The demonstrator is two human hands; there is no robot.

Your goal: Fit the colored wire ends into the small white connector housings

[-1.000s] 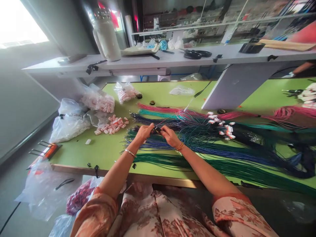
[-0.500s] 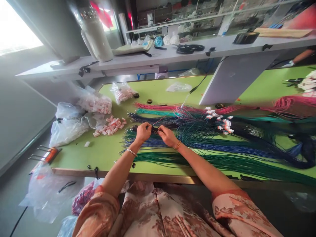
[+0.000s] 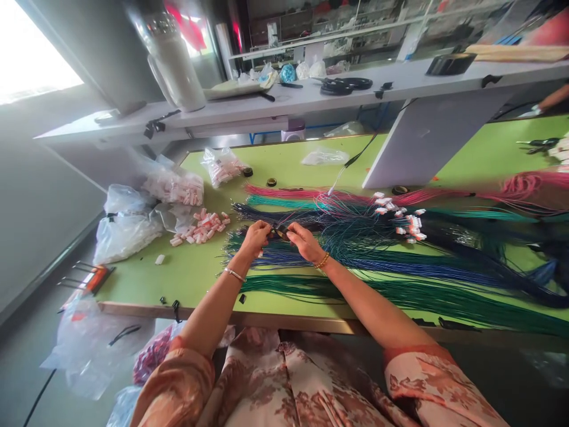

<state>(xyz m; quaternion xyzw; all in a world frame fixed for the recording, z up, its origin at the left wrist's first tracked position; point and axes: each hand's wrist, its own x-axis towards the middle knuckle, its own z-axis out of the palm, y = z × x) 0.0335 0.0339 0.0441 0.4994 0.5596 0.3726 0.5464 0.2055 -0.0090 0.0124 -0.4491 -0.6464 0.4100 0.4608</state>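
My left hand (image 3: 256,238) is closed in a pinch on thin wires; a small white connector (image 3: 260,254) shows just below its fingers. Close beside it, my right hand (image 3: 306,243) grips a small roll of black tape (image 3: 281,232), whose brownish inner ring faces up. Dark material spans the short gap between both hands' fingertips. Under and around them lie bundles of dark blue wires (image 3: 284,259), green wires (image 3: 311,286) and red wires (image 3: 284,192), running left to right. White-and-orange connectors (image 3: 411,226) sit on wire ends to the right of my right hand.
Loose pink-white connectors (image 3: 202,227) lie left of the wires, near clear bags (image 3: 175,184) of more. Two black tape rolls (image 3: 271,182) are behind. A shelf (image 3: 249,112) holds scissors (image 3: 347,85) and a jug (image 3: 175,71). Another person's hand (image 3: 536,110) shows far right.
The tape roll has turned in my right hand and its inner ring shows now. A white connector has come into sight under my left hand. The view has shifted slightly.
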